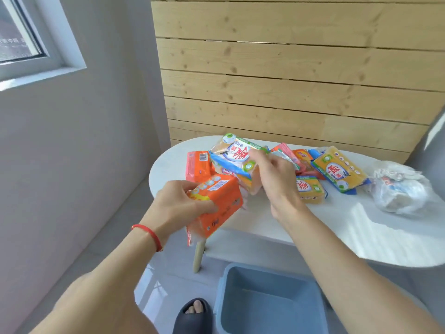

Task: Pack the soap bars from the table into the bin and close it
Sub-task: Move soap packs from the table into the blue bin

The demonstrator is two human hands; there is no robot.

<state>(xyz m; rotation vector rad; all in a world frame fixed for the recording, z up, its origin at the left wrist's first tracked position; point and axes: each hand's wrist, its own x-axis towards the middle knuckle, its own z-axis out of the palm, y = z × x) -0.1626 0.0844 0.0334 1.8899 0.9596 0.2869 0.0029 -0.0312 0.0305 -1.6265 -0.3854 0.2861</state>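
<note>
Both hands held soap packs at the table's (277, 227) left end.
Our left hand (179, 204) clasped an orange pack (218, 203); our right hand (274, 174) gripped a yellow pack (237, 155) over the pile; the bin (269, 302) sat open below.

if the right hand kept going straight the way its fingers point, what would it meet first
Nothing new: the right hand already grips the large yellow wrapped soap pack; beyond that probably the light wooden plank wall, though depth is unclear.

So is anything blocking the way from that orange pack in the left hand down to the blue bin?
Nothing visible does. The left hand holds the orange soap pack off the table's edge, and the blue bin stands open on the floor below, slightly rightward, no lid on it.
</note>
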